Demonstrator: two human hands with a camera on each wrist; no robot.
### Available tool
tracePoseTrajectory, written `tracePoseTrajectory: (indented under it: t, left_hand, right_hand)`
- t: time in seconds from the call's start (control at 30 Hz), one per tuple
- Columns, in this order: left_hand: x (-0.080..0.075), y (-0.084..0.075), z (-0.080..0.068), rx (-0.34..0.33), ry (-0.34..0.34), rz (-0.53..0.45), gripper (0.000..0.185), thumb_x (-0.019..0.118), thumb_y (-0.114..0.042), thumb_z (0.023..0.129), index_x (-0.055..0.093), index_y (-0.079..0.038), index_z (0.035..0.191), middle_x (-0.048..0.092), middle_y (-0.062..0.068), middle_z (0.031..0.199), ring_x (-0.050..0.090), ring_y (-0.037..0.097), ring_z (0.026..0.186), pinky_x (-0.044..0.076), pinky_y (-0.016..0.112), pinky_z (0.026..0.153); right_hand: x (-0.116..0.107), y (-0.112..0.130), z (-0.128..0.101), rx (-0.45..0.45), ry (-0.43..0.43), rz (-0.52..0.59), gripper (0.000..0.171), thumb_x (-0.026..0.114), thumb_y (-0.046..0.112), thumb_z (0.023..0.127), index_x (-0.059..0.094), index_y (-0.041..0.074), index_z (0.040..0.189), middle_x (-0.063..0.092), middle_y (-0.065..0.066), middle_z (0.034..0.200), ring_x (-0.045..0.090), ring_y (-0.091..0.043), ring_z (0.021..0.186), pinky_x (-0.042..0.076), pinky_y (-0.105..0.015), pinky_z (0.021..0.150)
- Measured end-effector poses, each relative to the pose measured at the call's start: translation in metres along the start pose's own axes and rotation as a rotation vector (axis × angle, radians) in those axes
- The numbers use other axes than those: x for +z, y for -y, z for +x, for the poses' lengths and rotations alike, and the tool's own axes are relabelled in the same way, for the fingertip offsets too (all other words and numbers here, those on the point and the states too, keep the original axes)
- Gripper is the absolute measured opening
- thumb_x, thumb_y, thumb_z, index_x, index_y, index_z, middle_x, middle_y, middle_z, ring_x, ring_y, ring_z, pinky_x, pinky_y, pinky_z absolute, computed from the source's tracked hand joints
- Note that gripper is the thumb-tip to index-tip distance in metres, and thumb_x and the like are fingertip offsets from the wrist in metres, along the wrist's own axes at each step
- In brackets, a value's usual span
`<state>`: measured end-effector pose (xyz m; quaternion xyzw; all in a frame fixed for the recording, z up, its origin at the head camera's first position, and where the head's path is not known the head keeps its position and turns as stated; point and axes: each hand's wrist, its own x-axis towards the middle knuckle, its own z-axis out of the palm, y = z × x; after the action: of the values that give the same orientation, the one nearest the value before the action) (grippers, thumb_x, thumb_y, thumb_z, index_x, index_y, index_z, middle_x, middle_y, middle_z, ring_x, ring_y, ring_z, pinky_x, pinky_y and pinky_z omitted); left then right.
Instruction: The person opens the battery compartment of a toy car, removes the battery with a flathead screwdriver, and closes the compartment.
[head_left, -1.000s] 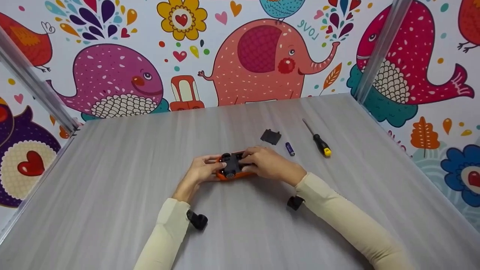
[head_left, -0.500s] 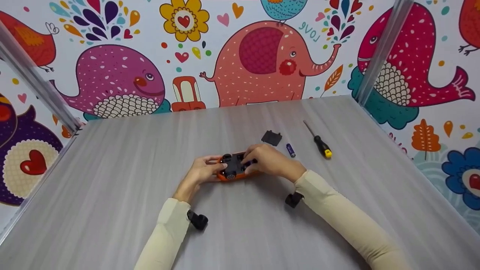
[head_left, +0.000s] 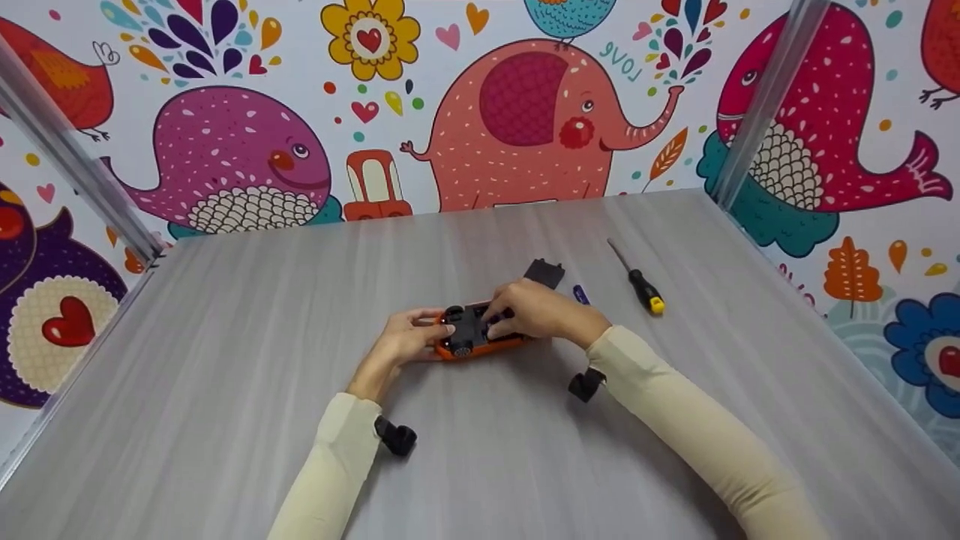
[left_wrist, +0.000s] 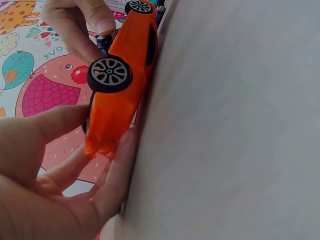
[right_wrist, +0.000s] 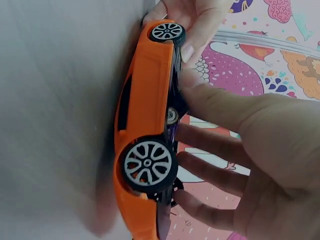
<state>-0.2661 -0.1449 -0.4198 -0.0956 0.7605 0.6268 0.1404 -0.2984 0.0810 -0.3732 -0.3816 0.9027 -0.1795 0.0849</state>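
Our left hand (head_left: 409, 341) grips one end of the orange toy car (head_left: 474, 339), fingers curled round the body; the car lies roof-down on the grey table (head_left: 225, 360), black underside up. Our right hand (head_left: 534, 313) covers the other end, thumb & fingertips pressing into the open bay in the chassis. The right-wrist view shows a bluish cylinder, prob. a battery, just under the thumb, but we can't tell if it's pinched or only pushed; the fingers are bent over the car either way.

Risks, as we judge them: the car rests on its curved roof, so a hard push w/ the right hand could rock or skid it if the left grip slackens. The part in the bay may sit crooked if pressed at an angle. Our right sleeve hangs close to the loose black cover (head_left: 544, 273) & the blue battery (head_left: 580, 293) just behind the hand; a careless sweep could knock them, maybe as far as the screwdriver (head_left: 637, 279) beyond.

The table is smooth, pale grey w/ wood-grain streaks, so likely slippery for small bits. Walls on all sides carry bright cartoon paper: elephant, whales, flowers, hearts, w/ metal posts at the corners.
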Motion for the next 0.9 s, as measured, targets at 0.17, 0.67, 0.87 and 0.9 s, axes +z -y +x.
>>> tracePoseTrajectory:
  t: [0.17, 0.67, 0.87, 0.9]
  left_hand:
    - [0.001, 0.000, 0.000, -0.003, -0.003, -0.012, 0.048, 0.072, -0.010, 0.090, 0.060, -0.006, 0.137, 0.060, 0.022, 0.136, 0.065, 0.018, 0.090, 0.061, 0.029, 0.070]
    - [-0.004, 0.000, 0.001, 0.007, -0.013, 0.009, 0.050, 0.072, -0.009, 0.090, 0.059, -0.007, 0.138, 0.060, 0.022, 0.134, 0.067, 0.017, 0.090, 0.061, 0.030, 0.072]
    - [-0.001, 0.002, 0.001, 0.016, -0.003, 0.003, 0.048, 0.071, -0.009, 0.090, 0.060, -0.006, 0.137, 0.062, 0.020, 0.127, 0.067, 0.017, 0.087, 0.060, 0.029, 0.072]
    - [-0.001, 0.002, 0.000, 0.015, -0.001, 0.002, 0.048, 0.071, -0.010, 0.090, 0.060, -0.005, 0.137, 0.062, 0.020, 0.126, 0.067, 0.017, 0.087, 0.060, 0.029, 0.072]
  right_hand:
    - [0.003, -0.006, -0.001, -0.054, -0.080, 0.006, 0.030, 0.066, 0.028, 0.097, 0.075, 0.009, 0.118, 0.074, -0.009, 0.113, 0.068, -0.023, 0.107, 0.054, -0.043, 0.099]
    - [-0.001, -0.021, -0.011, 0.010, -0.272, 0.312, 0.029, 0.064, 0.034, 0.098, 0.077, 0.013, 0.115, 0.076, -0.004, 0.113, 0.068, -0.022, 0.106, 0.056, -0.042, 0.096]
    - [-0.003, -0.035, -0.023, 0.095, -0.387, 0.555, 0.030, 0.068, 0.035, 0.095, 0.077, 0.011, 0.111, 0.075, -0.006, 0.108, 0.066, -0.026, 0.099, 0.058, -0.035, 0.088]
    - [-0.003, -0.038, -0.025, 0.104, -0.406, 0.591, 0.031, 0.068, 0.035, 0.095, 0.077, 0.010, 0.111, 0.075, -0.006, 0.108, 0.067, -0.028, 0.099, 0.057, -0.032, 0.087]
